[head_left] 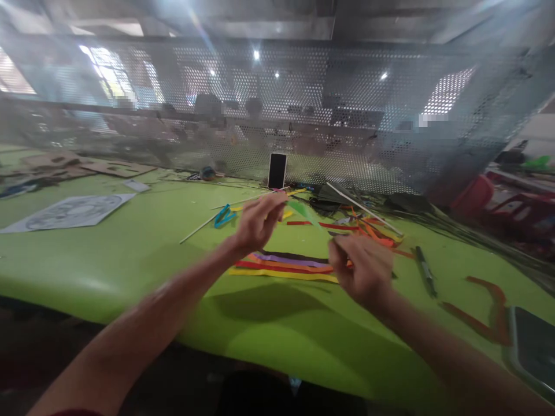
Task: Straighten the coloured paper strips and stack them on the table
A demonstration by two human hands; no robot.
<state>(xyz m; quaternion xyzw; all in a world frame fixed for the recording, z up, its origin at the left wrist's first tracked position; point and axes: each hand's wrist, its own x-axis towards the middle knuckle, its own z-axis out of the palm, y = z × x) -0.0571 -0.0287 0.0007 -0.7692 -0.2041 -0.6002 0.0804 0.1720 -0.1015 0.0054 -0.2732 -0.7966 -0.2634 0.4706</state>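
My left hand (258,219) is raised above the green table (130,254), fingers pinched on the upper end of a green paper strip (306,212). My right hand (362,266) is closed a little lower to the right, fingers curled at the strip's lower end. Both hands are smeared by motion. Under them lie flat paper strips (281,264) in yellow, red, orange, purple and black. More orange and red strips (368,228) are heaped behind my right hand.
A phone (277,170) stands upright against the perforated metal screen at the back. A thin stick (217,216) and a blue strip (224,216) lie left of centre. A printed sheet (71,211) lies far left, a pen (425,270) and a dark tablet (531,346) right.
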